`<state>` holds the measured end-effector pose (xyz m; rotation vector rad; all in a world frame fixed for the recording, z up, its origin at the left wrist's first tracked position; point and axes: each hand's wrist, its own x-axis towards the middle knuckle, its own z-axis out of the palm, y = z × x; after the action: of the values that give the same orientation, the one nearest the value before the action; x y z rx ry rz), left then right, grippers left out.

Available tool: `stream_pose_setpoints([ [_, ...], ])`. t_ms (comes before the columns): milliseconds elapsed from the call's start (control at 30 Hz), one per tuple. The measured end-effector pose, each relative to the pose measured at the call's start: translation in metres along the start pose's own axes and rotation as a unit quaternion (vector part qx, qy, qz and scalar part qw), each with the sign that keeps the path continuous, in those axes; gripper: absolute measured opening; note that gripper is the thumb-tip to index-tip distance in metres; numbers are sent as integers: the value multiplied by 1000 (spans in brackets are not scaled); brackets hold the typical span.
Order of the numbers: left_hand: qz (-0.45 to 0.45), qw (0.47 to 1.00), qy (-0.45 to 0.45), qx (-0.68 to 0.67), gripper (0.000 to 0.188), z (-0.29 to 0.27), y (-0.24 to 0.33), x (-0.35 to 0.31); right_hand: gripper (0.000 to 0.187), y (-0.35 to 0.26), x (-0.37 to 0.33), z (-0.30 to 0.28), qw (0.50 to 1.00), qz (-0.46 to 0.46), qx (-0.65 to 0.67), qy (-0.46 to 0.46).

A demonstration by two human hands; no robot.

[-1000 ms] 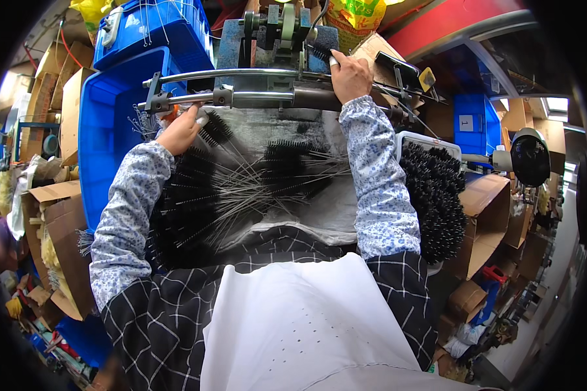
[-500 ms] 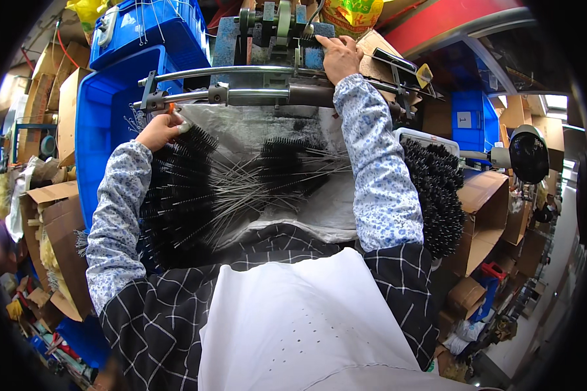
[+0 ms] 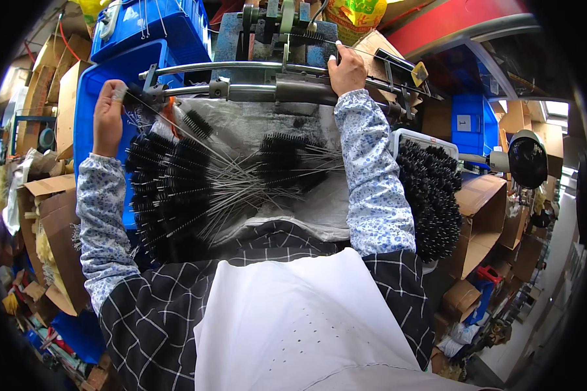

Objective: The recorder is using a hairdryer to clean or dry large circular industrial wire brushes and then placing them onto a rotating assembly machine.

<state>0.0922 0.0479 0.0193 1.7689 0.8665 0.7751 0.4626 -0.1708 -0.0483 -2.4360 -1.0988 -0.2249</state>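
Note:
My left hand (image 3: pixel 109 117) is raised beside the left end of the machine's metal rods, fingers pinched at a thin wire. That wire slants down toward the lap; dark, blurred bristles show near the fingertips. At the machine (image 3: pixel 267 39), my right hand (image 3: pixel 347 70) pinches the wire of a small black-bristled brush (image 3: pixel 306 35), which lies across the machine by a pale wheel (image 3: pixel 287 16). Below, on my lap, many black twisted-wire brushes (image 3: pixel 173 189) lie with their bare stems toward the middle. A second bunch (image 3: pixel 282 159) points the other way.
Blue crates (image 3: pixel 88 98) stand at the left. At the right, a pale tray (image 3: pixel 430 140) is heaped with black brushes (image 3: pixel 430 195). Cardboard boxes (image 3: pixel 479 215) and a black round-headed fixture (image 3: pixel 528 158) are farther right. Metal rods (image 3: pixel 248 91) run across in front of the machine.
My left hand has moved up and left from the brush pile, with a wire now trailing from it. My right hand has shifted slightly down and right, uncovering the small brush on the machine.

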Motion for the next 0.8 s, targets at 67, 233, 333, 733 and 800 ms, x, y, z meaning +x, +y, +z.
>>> stream_pose_setpoints([
  [67, 29, 997, 60, 44, 17, -21, 5, 9, 39, -7, 0, 2, 1000, -1, -2, -1],
  [233, 72, 966, 237, 72, 30, -82, 38, 7, 38, -24, 0, 7, 1000, -2, -7, 11],
  [333, 56, 969, 240, 11, 28, -90, 58, -1, 35, -43, 0, 7, 1000, -2, -11, 12],
  [733, 67, 988, 107, -91, 17, -5, 84, -4, 30, -71, -3, 9, 999, 5, -40, -11],
  [800, 57, 987, 106, -109, 17, -7, 80, -5, 30, -52, -3, 3, 999, 7, -53, -9],
])
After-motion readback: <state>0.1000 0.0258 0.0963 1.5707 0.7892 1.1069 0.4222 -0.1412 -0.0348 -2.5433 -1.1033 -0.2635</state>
